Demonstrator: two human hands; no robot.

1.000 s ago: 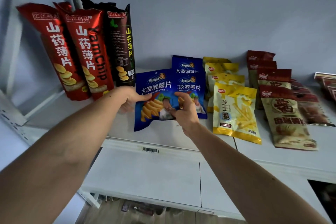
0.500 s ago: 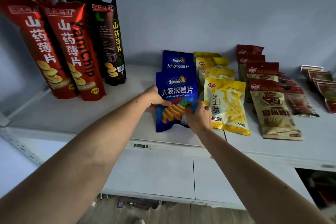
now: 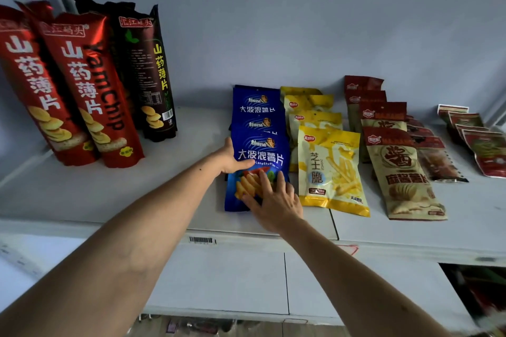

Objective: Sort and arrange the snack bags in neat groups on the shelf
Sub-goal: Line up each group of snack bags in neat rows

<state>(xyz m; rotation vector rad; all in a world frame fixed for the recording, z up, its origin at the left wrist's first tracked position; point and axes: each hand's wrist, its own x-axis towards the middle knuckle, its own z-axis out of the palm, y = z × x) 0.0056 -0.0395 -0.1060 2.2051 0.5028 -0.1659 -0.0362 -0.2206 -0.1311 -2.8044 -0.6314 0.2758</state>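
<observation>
A blue snack bag lies flat on the white shelf, at the front of a row of matching blue bags. My left hand grips its left edge, thumb across the front. My right hand lies flat on the bag's lower part with fingers straight and spread. The bag sits right beside a row of yellow bags. Further right run rows of beige-and-red bags, dark red bags and red bags.
Two tall red yam chip bags and a black one stand upright against the wall at the left. Bare shelf lies between them and the blue row. A barcode label marks the shelf's front edge.
The blue bag moved right and was laid down in line with the other blue bags, next to the yellow row. My right hand went from gripping it to lying flat on it.
</observation>
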